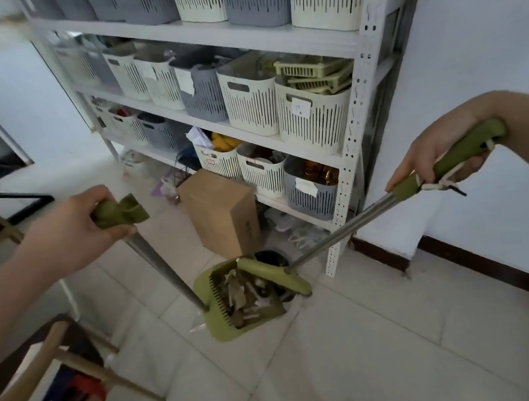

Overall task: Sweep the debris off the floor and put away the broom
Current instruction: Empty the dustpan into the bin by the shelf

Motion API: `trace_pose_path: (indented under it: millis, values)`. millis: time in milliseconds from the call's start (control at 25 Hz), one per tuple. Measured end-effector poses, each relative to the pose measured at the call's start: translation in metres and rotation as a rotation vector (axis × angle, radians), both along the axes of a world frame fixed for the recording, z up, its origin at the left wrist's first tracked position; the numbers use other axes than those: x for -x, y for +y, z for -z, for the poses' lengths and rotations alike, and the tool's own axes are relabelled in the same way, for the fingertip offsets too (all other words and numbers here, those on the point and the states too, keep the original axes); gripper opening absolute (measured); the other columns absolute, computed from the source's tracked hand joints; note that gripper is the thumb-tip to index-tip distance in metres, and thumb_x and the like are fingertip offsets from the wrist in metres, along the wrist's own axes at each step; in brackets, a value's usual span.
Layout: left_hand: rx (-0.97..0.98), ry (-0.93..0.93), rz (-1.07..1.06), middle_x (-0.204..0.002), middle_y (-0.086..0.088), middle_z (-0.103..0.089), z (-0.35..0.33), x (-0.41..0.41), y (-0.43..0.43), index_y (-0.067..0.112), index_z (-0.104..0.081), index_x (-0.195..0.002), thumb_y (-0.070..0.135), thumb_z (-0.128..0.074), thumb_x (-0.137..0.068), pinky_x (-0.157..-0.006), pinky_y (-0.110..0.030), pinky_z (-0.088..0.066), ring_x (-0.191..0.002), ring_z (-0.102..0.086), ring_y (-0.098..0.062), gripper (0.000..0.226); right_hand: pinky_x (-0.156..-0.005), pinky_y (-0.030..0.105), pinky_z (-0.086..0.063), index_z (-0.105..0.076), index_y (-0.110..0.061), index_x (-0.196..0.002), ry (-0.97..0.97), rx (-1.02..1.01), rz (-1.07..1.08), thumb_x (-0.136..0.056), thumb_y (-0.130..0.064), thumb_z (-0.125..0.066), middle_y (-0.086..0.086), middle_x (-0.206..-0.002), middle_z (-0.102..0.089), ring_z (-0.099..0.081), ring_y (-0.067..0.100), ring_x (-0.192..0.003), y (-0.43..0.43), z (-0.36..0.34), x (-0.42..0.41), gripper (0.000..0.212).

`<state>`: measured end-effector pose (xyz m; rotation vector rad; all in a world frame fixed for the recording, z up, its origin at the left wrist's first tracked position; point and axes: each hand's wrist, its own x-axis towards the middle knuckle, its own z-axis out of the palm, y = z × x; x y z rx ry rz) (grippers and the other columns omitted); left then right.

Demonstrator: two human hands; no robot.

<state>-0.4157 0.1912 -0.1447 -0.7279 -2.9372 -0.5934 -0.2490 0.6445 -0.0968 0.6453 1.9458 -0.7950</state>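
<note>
Green broom (pixel 337 228), R grip (pixel 437 150) tight

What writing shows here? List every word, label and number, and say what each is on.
"7" and a small mark I cannot make out: handwritten tag on the cream basket.
Paper note on the grey basket, middle shelf: too blurred to read.
Paper note on the bottom-shelf basket: too blurred to read.
Dark print on the cardboard box: too small to read.

Debris (pixel 243 293) in dustpan (pixel 222 328) on floor, broom head (pixel 275 275) at its right (touching), shelf (pixel 318 42) behind.
</note>
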Motion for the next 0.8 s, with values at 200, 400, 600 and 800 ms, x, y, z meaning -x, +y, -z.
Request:
trace_pose_path:
  millis: [200,400,600,800]
  values:
    - [0.082,0.103,-0.008,-0.073,-0.003,-0.059,-0.002,0.006,0.026,0.021,-0.048,-0.079,0.036,-0.073,-0.077,-0.065,-0.038,-0.05,-0.072,-0.057,-0.03,0.029,-0.027,0.013,-0.036,-0.054,-0.017,-0.13,0.103,0.064,0.054,-0.082,-0.001,-0.048,0.014,-0.051,-0.055,-0.044,0.015,-0.025,-0.012,0.008,0.013,0.051]
    - [0.179,0.144,0.05,-0.071,0.003,-0.049,0.012,-0.003,0.063,0.022,-0.045,-0.089,0.035,-0.062,-0.085,-0.064,-0.031,-0.037,-0.074,-0.055,-0.028,0.022,-0.027,0.011,-0.032,-0.045,-0.008,-0.139,0.124,0.085,0.083,-0.088,-0.004,-0.042,0.01,-0.057,-0.047,-0.042,0.01,-0.027,-0.035,0.022,0.033,0.051]
    - [0.452,0.273,0.303,-0.083,0.005,-0.051,0.04,-0.033,0.085,0.023,-0.043,-0.11,0.034,-0.046,-0.093,-0.063,-0.028,-0.032,-0.078,-0.058,-0.022,0.02,-0.026,0.011,-0.032,-0.041,0.0,-0.142,0.081,0.091,0.109,-0.083,-0.006,-0.048,0.007,-0.051,-0.053,-0.044,0.009,-0.027,-0.053,0.055,0.036,0.06]
    - [0.588,0.353,0.514,-0.081,0.002,-0.055,0.077,-0.046,0.097,0.023,-0.043,-0.116,0.03,-0.036,-0.097,-0.051,-0.025,-0.032,-0.064,-0.049,-0.016,0.022,-0.026,0.012,-0.033,-0.051,-0.003,-0.108,0.047,0.11,0.112,-0.081,-0.006,-0.048,0.008,-0.054,-0.055,-0.045,0.009,-0.028,-0.066,0.078,0.025,0.028]
